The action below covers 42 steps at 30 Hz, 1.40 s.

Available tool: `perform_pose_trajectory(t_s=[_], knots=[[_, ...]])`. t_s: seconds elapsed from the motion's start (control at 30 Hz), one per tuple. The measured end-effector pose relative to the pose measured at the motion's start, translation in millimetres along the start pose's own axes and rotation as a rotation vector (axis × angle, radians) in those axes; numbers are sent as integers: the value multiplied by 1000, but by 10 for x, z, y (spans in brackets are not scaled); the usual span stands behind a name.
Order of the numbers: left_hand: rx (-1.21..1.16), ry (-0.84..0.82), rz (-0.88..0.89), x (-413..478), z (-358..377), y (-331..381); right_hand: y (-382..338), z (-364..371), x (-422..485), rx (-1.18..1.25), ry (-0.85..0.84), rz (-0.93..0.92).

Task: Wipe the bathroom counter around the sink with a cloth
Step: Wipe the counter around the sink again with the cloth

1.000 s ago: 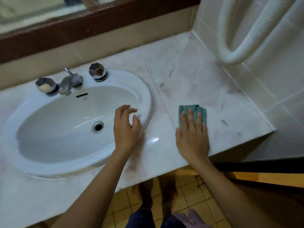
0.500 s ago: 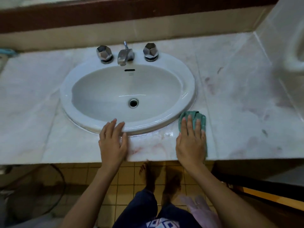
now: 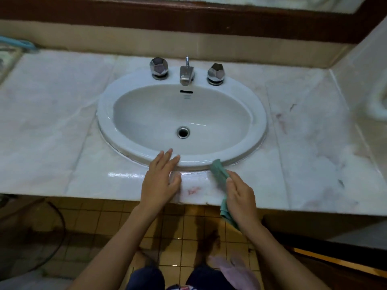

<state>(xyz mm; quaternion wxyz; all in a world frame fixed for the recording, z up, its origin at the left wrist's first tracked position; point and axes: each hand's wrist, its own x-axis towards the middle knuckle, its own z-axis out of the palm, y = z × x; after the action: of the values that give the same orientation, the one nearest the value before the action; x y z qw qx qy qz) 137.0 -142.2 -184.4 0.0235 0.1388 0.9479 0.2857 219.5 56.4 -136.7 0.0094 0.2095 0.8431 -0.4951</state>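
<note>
A white oval sink (image 3: 259, 114) is set in the pale marble counter (image 3: 52, 122). My left hand (image 3: 159, 183) lies flat on the counter's front strip, fingertips touching the sink rim. Just to its right, my right hand (image 3: 240, 197) presses a folded teal cloth (image 3: 218, 172) onto the counter with straight fingers, turned partly on its edge. One end of the cloth reaches the sink's front rim and the other hangs over the counter's front edge below my wrist. A reddish stain (image 3: 193, 190) lies between my hands.
A chrome spout (image 3: 186, 74) and two faceted knobs (image 3: 159, 68) (image 3: 215, 73) stand behind the basin. A tiled wall with a white hose (image 3: 379, 101) bounds the counter's right end. Dark marks dot the right slab (image 3: 293, 106). A teal item (image 3: 18, 43) sits back left.
My right hand slid the cloth left from the right slab to the strip in front of the sink and turned on its edge. My left hand left the basin rim and now lies flat on the counter.
</note>
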Motion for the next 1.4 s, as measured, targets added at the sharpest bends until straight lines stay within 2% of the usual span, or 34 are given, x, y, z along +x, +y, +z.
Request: perform_pose_trajectory(t_s=[0.13,0.23,0.43,0.57,0.77,0.97,1.03,1.1,1.2,1.4], knots=[[-158,115,26,-438,-385,-415,-389,566,-97,31,-1,-76],[-240,239,-84,-891,-767,-1024,-731,1144,-158,15,-27,-137],[-193,406,-373,-1406,-1608,-2351,-1624,2526,-176,-30,-181,-322],[-228,474,-533,-1469,-2067,-2911,-2181,3321,-58,-119,-270,-451],[-238,629,-642,-1288,-2573,-3577,-2826,4283,314,-163,-305,-591],[-160,596,-580,-880,-2873,-4243,-3341,5126,904,-308,-334,-826],[-122,501,-606,-763,-2954,-4455,-3373,5360,1061,-490,-323,-992],[-15,426,-581,-668,-3015,-4656,-3301,5550,1143,-743,-405,-1116],[109,347,-556,-556,-3066,-4886,-3180,5698,1187,-927,-537,-1080],[142,349,-551,-604,-2987,-5034,-3221,5673,1401,-980,-642,-1145]])
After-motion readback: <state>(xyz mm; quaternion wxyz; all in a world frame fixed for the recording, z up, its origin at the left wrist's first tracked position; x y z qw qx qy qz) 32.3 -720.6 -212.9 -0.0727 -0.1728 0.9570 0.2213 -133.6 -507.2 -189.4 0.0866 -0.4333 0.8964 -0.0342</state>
